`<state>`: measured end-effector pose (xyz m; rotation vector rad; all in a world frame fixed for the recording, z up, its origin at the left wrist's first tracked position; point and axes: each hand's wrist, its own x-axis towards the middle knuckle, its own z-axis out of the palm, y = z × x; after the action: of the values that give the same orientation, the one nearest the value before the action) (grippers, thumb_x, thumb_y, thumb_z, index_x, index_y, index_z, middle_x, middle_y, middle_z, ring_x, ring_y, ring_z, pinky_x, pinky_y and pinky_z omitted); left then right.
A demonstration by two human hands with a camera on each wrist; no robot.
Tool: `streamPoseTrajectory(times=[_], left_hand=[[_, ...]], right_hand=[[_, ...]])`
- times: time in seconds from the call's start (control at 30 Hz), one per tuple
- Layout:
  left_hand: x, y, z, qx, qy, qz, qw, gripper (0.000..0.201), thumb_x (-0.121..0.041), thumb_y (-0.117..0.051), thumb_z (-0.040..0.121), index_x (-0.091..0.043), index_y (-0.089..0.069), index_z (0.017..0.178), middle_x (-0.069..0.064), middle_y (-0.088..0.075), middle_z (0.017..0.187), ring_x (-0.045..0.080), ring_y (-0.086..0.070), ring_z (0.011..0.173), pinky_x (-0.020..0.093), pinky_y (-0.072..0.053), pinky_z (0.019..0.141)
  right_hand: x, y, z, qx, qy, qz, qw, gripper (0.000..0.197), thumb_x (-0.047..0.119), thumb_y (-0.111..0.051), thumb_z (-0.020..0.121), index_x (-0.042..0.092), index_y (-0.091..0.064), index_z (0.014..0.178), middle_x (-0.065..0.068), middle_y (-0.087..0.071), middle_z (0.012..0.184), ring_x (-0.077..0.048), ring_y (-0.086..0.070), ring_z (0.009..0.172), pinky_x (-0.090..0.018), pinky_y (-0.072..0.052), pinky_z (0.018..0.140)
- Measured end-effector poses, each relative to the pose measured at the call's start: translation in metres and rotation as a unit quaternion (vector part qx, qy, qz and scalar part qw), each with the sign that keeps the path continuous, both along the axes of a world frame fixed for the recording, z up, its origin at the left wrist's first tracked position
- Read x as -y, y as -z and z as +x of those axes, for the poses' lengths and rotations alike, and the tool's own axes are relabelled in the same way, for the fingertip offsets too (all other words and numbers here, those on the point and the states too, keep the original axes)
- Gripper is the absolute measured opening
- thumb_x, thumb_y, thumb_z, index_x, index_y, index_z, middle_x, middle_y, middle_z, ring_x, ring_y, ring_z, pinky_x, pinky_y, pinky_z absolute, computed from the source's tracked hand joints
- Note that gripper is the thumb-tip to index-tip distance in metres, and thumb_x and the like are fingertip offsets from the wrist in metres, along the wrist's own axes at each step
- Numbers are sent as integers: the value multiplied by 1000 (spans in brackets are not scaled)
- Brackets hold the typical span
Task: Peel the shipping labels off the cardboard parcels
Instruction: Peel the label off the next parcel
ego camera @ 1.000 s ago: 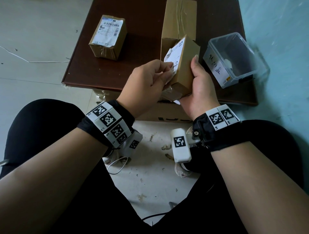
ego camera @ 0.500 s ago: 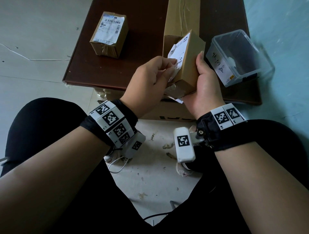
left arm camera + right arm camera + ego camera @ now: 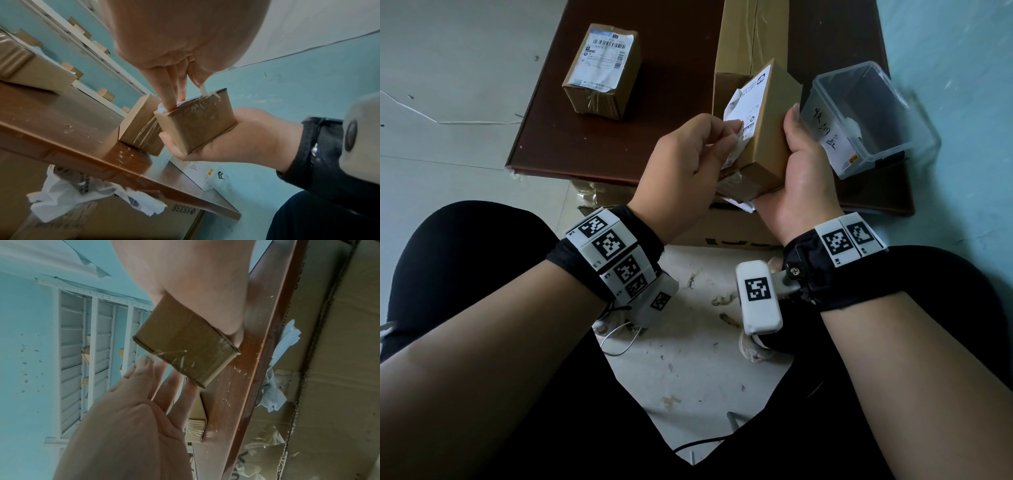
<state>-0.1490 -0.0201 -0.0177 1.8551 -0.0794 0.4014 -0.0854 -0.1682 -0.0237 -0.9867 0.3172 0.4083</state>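
left hand (image 3: 688,161) pinching label (image 3: 748,102) — right hand (image 3: 799,178) cradling parcel (image 3: 774,137)

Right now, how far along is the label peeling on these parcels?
Nothing looks finished yet. In hand: the right hand grips the small parcel, and the left hand pinches its white shipping label, lifted along its left edge but otherwise stuck. Left: the parcel on the table has its label intact. Whether the tall box has one, I cannot tell.
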Motion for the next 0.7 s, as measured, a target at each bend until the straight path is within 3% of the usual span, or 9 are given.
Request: streamPoseTrajectory(times=[0.33, 0.57, 0.7], left_hand=[[-2, 3, 1, -18, -11, 0, 1000, 13, -17, -56, 106, -8, -64, 101, 5, -76, 117, 4, -65, 126, 48, -63, 87], [-2, 1, 1, -18, -10, 7, 1000, 16, -13, -55, 107, -1, -62, 99, 6, -76, 112, 3, -65, 127, 37, -63, 84], [-2, 2, 1, -21, -14, 12, 1000, 19, -12, -55, 107, 4, -62, 100, 8, -77, 113, 1, -64, 126, 42, -64, 85]], right_hand=[[0, 2, 0, -8, 1, 9, 1000, 50, 46, -56, 114, 21, -56, 157, -17, -75, 138, -41, -75, 123, -72, -56, 106], [0, 1, 0, -9, 4, 16, 1000, 49, 45, -56, 114, 19, -57, 155, -19, -75, 137, -42, -75, 123, -73, -56, 105], [0, 1, 0, -13, 8, 15, 1000, 49, 44, -57, 114, 18, -57, 155, -19, -76, 136, -41, -76, 123, -73, -56, 105]])
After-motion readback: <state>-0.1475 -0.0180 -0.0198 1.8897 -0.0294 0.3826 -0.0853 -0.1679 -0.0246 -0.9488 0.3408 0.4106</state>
